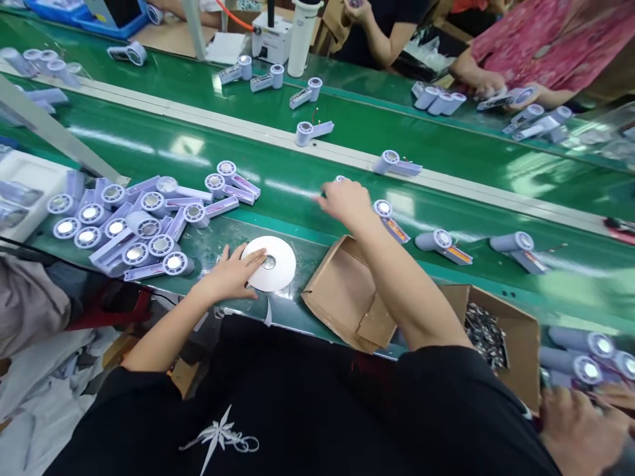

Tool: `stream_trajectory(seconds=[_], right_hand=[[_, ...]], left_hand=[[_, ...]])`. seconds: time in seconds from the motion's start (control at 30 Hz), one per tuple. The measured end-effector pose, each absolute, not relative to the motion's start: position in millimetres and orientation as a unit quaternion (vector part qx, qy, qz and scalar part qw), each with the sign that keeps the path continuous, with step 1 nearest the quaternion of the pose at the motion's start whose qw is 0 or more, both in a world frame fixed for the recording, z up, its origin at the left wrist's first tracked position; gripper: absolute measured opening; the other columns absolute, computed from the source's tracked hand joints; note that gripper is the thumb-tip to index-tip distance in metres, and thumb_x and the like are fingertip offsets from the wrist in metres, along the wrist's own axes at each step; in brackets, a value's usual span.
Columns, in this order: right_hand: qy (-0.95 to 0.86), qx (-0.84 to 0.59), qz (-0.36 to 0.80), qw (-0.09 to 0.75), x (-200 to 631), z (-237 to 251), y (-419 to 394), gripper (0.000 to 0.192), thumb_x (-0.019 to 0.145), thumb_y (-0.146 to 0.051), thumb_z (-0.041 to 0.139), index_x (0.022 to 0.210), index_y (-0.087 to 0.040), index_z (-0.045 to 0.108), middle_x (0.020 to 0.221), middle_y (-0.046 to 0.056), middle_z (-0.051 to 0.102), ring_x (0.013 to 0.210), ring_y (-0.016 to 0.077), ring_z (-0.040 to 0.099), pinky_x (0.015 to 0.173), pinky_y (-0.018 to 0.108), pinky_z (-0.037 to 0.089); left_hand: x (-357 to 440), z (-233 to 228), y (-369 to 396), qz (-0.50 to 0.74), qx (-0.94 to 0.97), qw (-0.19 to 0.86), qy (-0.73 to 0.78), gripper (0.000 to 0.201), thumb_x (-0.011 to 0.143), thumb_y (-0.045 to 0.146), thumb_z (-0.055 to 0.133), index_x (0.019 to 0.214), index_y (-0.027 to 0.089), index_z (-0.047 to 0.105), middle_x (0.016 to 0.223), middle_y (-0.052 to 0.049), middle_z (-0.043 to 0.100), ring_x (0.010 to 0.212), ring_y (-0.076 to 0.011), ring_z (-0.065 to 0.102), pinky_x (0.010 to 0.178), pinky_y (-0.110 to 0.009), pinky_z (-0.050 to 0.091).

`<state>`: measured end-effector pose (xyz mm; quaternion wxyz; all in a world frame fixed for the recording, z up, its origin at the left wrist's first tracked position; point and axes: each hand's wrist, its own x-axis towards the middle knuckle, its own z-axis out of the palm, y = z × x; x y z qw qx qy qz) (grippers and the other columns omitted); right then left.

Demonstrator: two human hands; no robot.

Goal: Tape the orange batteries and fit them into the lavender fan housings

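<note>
Green glossy belt [278, 168]: run from left to right across the view, with a narrow pale rail [198, 119] along its far side and a darker green bench edge [292, 311] along its near side.
Flat white paper-like disc with a small central hole [280, 268]: laid on the bench edge, seemingly so that it is reached without stretching.
Left hand [235, 272]: rested on the disc's left side, fingers spread, one fingertip near the hole; nothing is pinched, and the disc is probably being steadied by light pressure.
Right hand [347, 198]: stretched out over the belt, back of the hand up, fingers curled. Because it is blurred and its fingertips are hidden, it cannot be told whether anything is pinched.
Round-headed lilac plastic pieces with long flat handles [149, 225]: heaped, overlapping, left of the disc; others are set singly on the belt beyond the right forearm, perhaps so that each can be picked up easily.
Open brown cardboard box [335, 284]: placed beneath the right forearm.
Second brown cardboard box [528, 337]: stood farther right, small shiny metal parts [481, 330] held inside.
Co-worker's hand [578, 420]: seen at lower right, near more lilac pieces.
</note>
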<state>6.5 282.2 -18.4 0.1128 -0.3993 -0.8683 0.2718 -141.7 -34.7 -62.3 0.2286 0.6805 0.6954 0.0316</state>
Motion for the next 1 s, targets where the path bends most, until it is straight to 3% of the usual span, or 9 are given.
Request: stream_trajectory(seconds=[0.1, 0.17, 0.37, 0.57, 0.7, 0.77, 0.87, 0.93, 1.0], right_hand=[[-0.933, -0.266, 0.243, 0.015, -82, -18, 242, 0.083, 0.086, -0.035, 0.096, 0.158, -0.009, 0.064, 0.168, 0.023, 0.062, 0.157, 0.0356, 0.058, 0.134, 0.045, 0.042], [-0.948, -0.235, 0.208, -0.056, -133, -16, 223, 0.097, 0.087, -0.033, 0.096, 0.166, -0.001, 0.05, 0.173, 0.028, 0.055, 0.154, 0.0323, 0.062, 0.127, 0.037, 0.048], [-0.958, -0.229, 0.15, -0.086, -110, 11, 241, 0.05, 0.101, -0.033, 0.076, 0.141, -0.003, 0.073, 0.141, 0.019, 0.082, 0.122, 0.0217, 0.075, 0.106, 0.027, 0.053], [-0.946, -0.238, 0.208, -0.072, 18, 12, 241, 0.069, 0.081, -0.035, 0.092, 0.145, -0.016, 0.078, 0.13, 0.01, 0.087, 0.112, 0.0332, 0.082, 0.098, 0.037, 0.062], [-0.944, -0.106, 0.292, -0.112, -18, -24, 195, 0.06, 0.086, -0.034, 0.086, 0.143, -0.019, 0.079, 0.123, 0.005, 0.088, 0.104, 0.0278, 0.083, 0.096, 0.036, 0.063], [-0.947, -0.047, 0.29, -0.128, -64, -38, 175, 0.06, 0.087, -0.027, 0.086, 0.145, -0.017, 0.077, 0.13, 0.008, 0.087, 0.111, 0.0283, 0.083, 0.102, 0.038, 0.062], [-0.968, -0.045, 0.238, -0.068, -103, -36, 165, 0.076, 0.082, -0.022, 0.095, 0.153, -0.011, 0.07, 0.162, 0.019, 0.069, 0.149, 0.0351, 0.067, 0.127, 0.046, 0.05], [-0.974, -0.094, 0.203, -0.023, -80, -16, 166, 0.081, 0.088, -0.023, 0.094, 0.161, -0.009, 0.062, 0.171, 0.023, 0.06, 0.159, 0.0349, 0.058, 0.134, 0.049, 0.044], [-0.97, -0.168, 0.177, 0.004, -16, 8, 161, 0.066, 0.102, -0.026, 0.082, 0.162, -0.011, 0.061, 0.165, 0.02, 0.066, 0.155, 0.0298, 0.062, 0.133, 0.046, 0.044]], left_hand=[[-140, -69, -50, 0.024, 0.693, 0.21, 0.689, 0.084, 0.088, 0.043, 0.086, 0.166, 0.041, 0.054, 0.182, -0.011, 0.046, 0.171, -0.0524, 0.028, 0.131, -0.082, 0.034], [-137, -64, -50, 0.029, 0.709, 0.195, 0.677, 0.073, 0.088, 0.035, 0.086, 0.157, 0.041, 0.062, 0.176, -0.01, 0.053, 0.172, -0.051, 0.029, 0.127, -0.077, 0.043], [-141, -52, -136, 0.134, 0.718, 0.135, 0.67, 0.059, 0.092, 0.037, 0.085, 0.144, 0.018, 0.065, 0.151, -0.016, 0.069, 0.16, -0.0463, 0.046, 0.135, -0.065, 0.042], [-126, -77, -199, 0.224, 0.689, 0.123, 0.678, 0.065, 0.09, 0.036, 0.084, 0.15, 0.019, 0.064, 0.148, -0.015, 0.071, 0.149, -0.0449, 0.053, 0.126, -0.062, 0.053], [-120, -93, -181, 0.235, 0.706, 0.115, 0.658, 0.065, 0.09, 0.042, 0.087, 0.149, 0.02, 0.07, 0.144, -0.013, 0.075, 0.144, -0.0433, 0.058, 0.123, -0.059, 0.055], [-123, -98, -167, 0.227, 0.719, 0.108, 0.648, 0.065, 0.091, 0.045, 0.087, 0.149, 0.021, 0.071, 0.143, -0.014, 0.077, 0.144, -0.0437, 0.059, 0.124, -0.06, 0.053], [-129, -105, -141, 0.204, 0.732, 0.111, 0.64, 0.064, 0.095, 0.046, 0.083, 0.153, 0.021, 0.07, 0.145, -0.015, 0.076, 0.151, -0.0457, 0.056, 0.128, -0.065, 0.049], [-131, -110, -121, 0.191, 0.736, 0.113, 0.64, 0.064, 0.099, 0.046, 0.079, 0.156, 0.019, 0.068, 0.149, -0.017, 0.075, 0.156, -0.0477, 0.052, 0.13, -0.07, 0.045], [-128, -118, -104, 0.188, 0.732, 0.106, 0.647, 0.066, 0.102, 0.044, 0.075, 0.161, 0.016, 0.064, 0.155, -0.019, 0.072, 0.16, -0.0499, 0.048, 0.132, -0.076, 0.038]])
